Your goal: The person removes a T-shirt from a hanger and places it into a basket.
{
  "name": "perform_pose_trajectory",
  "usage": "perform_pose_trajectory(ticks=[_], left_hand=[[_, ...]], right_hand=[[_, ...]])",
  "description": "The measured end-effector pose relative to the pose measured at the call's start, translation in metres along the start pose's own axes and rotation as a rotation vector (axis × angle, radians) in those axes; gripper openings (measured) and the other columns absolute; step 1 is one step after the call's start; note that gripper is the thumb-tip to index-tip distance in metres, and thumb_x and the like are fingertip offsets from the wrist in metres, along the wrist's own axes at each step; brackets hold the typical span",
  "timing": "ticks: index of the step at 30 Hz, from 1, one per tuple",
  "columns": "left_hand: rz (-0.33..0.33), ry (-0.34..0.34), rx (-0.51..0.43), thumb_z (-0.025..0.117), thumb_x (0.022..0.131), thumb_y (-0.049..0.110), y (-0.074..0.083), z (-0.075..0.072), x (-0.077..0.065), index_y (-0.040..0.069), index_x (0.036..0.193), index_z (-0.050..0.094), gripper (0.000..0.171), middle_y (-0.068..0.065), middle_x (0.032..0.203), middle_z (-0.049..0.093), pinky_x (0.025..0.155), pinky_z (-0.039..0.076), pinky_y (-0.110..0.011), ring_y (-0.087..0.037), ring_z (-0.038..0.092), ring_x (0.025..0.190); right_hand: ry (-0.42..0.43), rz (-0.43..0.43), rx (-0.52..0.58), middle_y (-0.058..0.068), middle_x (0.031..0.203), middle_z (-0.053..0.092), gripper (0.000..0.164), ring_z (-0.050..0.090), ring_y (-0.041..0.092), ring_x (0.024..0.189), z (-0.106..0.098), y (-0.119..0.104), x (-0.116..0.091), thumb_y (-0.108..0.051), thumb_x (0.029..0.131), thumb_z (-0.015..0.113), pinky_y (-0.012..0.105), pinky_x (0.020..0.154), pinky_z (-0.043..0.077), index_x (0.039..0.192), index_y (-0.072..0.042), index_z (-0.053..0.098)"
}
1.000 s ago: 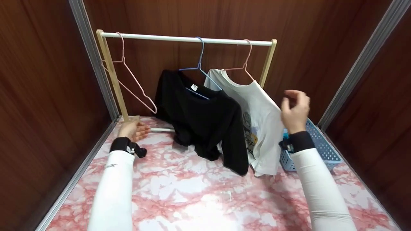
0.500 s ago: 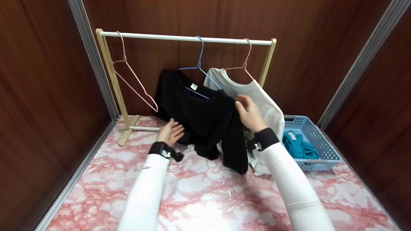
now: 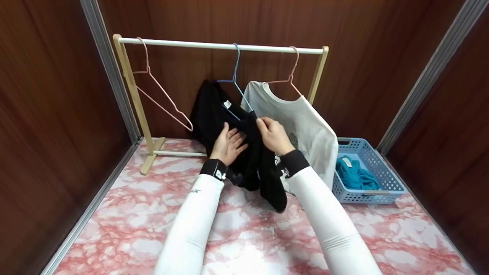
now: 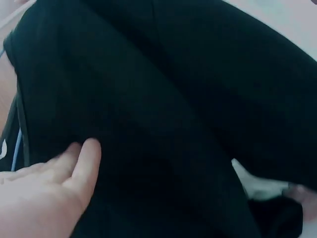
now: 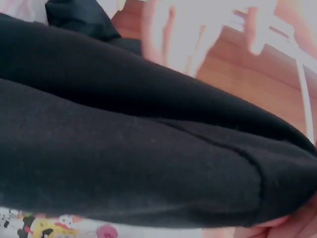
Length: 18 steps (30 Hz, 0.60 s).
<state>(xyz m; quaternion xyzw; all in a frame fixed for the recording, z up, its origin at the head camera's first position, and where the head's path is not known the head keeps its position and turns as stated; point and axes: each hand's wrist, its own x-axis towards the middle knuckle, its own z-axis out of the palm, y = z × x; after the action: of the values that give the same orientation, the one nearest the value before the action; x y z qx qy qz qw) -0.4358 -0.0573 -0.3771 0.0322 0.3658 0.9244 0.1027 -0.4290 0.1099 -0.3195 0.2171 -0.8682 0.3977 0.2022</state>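
The right hand (image 3: 276,138) had closed in on the black shirt (image 3: 248,168), its grip now pinching the shoulder, and the shirt, hung by its blue hanger (image 3: 233,80) from the rack (image 3: 183,44), had swivelled. The left hand (image 3: 226,147) had crossed its front, grip unclenched; reaching had apparently become handling.

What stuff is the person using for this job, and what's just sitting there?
Part of the job:
black top, gripped by the right hand
left hand, at its front
blue hanger inside it
rack

Just there, it seems:
white shirt on a coral hanger
bare pink hanger
blue basket
teal cloth inside it
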Motion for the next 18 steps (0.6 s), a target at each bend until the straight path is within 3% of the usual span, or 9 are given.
perform_pose_trajectory(ticks=[4,8,13,18], left_hand=[[0.017,-0.095,0.021,0.025,0.098,0.054,0.002,0.013,0.000,0.009,0.150,0.008,0.070,-0.011,0.156,0.015,0.111,0.028,-0.045,-0.023,0.021,0.142],[0.042,-0.139,0.063,0.021,0.101,0.048,0.007,0.024,-0.003,0.009,0.150,0.005,0.065,-0.011,0.156,0.010,0.112,0.027,-0.044,-0.024,0.015,0.143],[0.069,-0.193,0.148,0.021,0.102,0.043,0.012,0.043,-0.016,0.007,0.150,0.001,0.063,-0.012,0.156,0.008,0.112,0.026,-0.043,-0.025,0.014,0.143],[0.098,-0.309,0.265,0.019,0.103,0.040,0.011,0.066,-0.039,0.004,0.149,0.007,0.060,-0.013,0.155,0.017,0.111,0.030,-0.041,-0.025,0.022,0.141]], right_hand=[[0.004,-0.025,-0.030,0.015,0.079,0.059,0.029,0.055,0.030,0.076,0.008,-0.004,0.000,-0.019,0.100,0.042,0.042,0.073,0.045,0.093,0.001,0.061],[0.053,-0.060,-0.018,0.014,0.079,0.057,0.026,0.054,0.030,0.076,0.009,-0.004,-0.002,-0.016,0.100,0.040,0.043,0.073,0.044,0.096,0.001,0.058],[0.162,-0.101,0.141,0.015,0.084,0.062,0.025,0.056,0.024,0.077,-0.007,-0.003,-0.011,-0.014,0.099,0.044,0.036,0.073,0.045,0.094,0.001,0.062],[0.208,-0.151,0.352,0.024,0.086,0.063,0.022,0.055,0.014,0.076,-0.047,-0.022,-0.031,-0.003,0.095,0.048,0.023,0.072,0.044,0.093,0.010,0.065]])
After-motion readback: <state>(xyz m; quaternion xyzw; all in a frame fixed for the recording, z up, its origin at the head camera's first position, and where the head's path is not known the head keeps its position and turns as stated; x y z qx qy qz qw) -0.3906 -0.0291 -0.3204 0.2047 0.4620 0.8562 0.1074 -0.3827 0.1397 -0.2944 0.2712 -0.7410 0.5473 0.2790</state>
